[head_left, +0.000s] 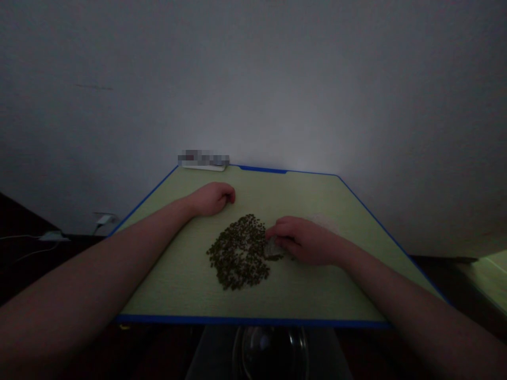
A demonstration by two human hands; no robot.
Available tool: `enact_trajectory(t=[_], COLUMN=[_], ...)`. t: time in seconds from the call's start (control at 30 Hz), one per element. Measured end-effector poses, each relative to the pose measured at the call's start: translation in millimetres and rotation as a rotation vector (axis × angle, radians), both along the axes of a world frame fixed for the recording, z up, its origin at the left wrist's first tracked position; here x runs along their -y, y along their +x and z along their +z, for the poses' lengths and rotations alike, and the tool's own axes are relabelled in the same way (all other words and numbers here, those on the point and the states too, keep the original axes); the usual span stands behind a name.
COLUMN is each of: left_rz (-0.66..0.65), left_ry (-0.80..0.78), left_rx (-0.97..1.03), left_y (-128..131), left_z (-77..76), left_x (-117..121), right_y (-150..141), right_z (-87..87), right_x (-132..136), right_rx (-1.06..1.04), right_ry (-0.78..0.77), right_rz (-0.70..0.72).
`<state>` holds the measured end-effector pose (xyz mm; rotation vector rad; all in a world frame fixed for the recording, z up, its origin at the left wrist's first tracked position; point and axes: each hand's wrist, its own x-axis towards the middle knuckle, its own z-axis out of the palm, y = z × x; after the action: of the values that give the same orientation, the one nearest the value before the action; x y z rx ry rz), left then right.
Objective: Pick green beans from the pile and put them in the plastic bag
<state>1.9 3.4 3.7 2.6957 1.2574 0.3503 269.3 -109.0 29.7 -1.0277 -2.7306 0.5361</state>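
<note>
A loose spread of small dark green pieces, like seeds [237,253], lies on the pale tabletop [309,295], with light gaps showing among them. My right hand [304,240] is at the right edge of this spread, its fingers bent down over a small clear, whitish piece [272,248] that looks like plastic. A few green pieces lie under and beside that piece. My left hand [214,199] rests on the table behind and left of the spread, fingers curled in. Nothing shows in it.
A faint whitish translucent patch [322,221] lies behind my right hand. On the back left corner sits a white tray-like object [204,166], its top blurred. Blue edging [253,320] rims the table. Below it, a shiny round bowl [273,351] is at my lap.
</note>
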Motion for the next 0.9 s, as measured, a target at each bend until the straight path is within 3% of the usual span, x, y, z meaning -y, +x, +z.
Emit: enact_trajectory(t=[0.13, 0.47, 0.7, 0.9], left_rz=[-0.017, -0.005, -0.006, -0.012], left_ry=[0.002, 0.004, 0.000, 0.004], left_rx=[0.005, -0.007, 0.005, 0.002], left_y=[-0.5, -1.3, -0.9, -2.2], left_z=[0.1, -1.3, -1.2, -2.8], left_x=[0.0, -1.1, -0.7, -2.3], right_y=[3.3, -4.6, -3.5, 3.7], right_z=[1.7, -6.2, -0.1, 6.1], right_x=[0.9, -3.4, 2.7, 10.9], right_rx=[-0.005, -0.040, -0.019, 0.009], right_ry=[-0.029, 0.084, 0.002, -0.058], right_rz=[0.011, -0.019, 0.072, 0.059])
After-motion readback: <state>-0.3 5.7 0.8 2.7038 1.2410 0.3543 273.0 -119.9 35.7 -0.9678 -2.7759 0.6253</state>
